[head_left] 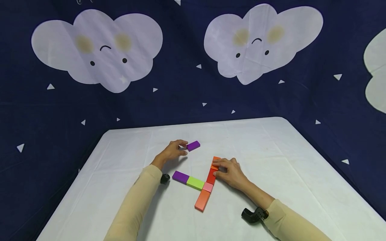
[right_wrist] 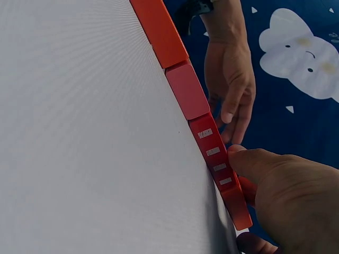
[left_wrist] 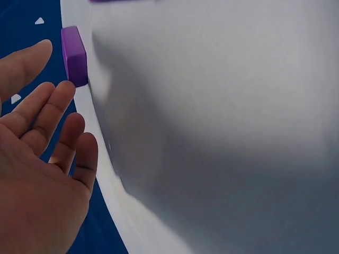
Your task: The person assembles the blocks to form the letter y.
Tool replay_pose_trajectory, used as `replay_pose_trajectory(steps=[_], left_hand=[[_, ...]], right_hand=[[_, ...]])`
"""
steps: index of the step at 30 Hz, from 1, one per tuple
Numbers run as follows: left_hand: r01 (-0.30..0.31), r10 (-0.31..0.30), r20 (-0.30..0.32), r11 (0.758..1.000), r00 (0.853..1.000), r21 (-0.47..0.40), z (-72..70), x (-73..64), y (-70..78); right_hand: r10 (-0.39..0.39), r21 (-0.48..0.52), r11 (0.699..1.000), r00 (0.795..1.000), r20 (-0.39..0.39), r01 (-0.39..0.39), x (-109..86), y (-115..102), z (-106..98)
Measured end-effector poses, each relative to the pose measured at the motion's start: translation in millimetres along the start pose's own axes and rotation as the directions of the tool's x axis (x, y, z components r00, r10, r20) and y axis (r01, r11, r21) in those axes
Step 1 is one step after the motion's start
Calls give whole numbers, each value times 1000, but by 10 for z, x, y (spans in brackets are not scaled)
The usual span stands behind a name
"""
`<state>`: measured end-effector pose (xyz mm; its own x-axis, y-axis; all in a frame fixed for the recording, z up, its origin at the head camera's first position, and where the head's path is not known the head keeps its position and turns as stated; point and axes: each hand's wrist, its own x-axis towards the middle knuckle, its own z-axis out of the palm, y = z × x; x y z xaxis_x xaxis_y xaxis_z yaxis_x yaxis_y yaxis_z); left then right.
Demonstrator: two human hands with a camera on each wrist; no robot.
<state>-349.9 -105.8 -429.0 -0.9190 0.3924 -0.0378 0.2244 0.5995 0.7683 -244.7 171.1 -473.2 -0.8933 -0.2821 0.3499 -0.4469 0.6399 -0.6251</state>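
Note:
My left hand point(head_left: 175, 150) is over the far part of the table, its fingers loosely bent. Its fingertips are right beside a loose purple block point(head_left: 193, 146), which also shows in the left wrist view as a purple block point(left_wrist: 74, 57) past the fingers. My right hand point(head_left: 232, 172) grips the far end of a row of blocks: the index finger lies over the orange block point(head_left: 216, 158), while the thumb touches the red block point(head_left: 211, 179). In the right wrist view the red block point(right_wrist: 212, 151) has several white marks on its side.
The row continues toward me with a pink block point(head_left: 207, 187) and a coral block point(head_left: 202, 201). From the pink one, a lime green block point(head_left: 195, 183) and a second purple block point(head_left: 180, 177) branch left. All lie on a white-covered table point(head_left: 301, 187) before a dark blue cloud-print curtain point(head_left: 181, 107).

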Motion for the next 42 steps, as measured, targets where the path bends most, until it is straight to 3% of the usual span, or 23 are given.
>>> replay_pose_trajectory(steps=[8,19,30,36,42], left_hand=[[26,-24,-36,997,999,76,61,-19,97],[43,-43,1,997,999,56,121,33,115],[41,-44,56,997,997,62,158,190,175],[28,-32,22,985,999,170,137,225,240],[40,-64,91,969,994,242,142,259,264]], right_hand=[[-3,-1,1000,1000,6,3,-7,16,5],[17,5,1000,1000,6,-17,9,-5,-44],[2,-2,1000,1000,5,-2,5,19,-7],[4,11,1000,1000,0,-4,21,0,-24],[14,2,1000,1000,8,-14,14,-4,-24]])
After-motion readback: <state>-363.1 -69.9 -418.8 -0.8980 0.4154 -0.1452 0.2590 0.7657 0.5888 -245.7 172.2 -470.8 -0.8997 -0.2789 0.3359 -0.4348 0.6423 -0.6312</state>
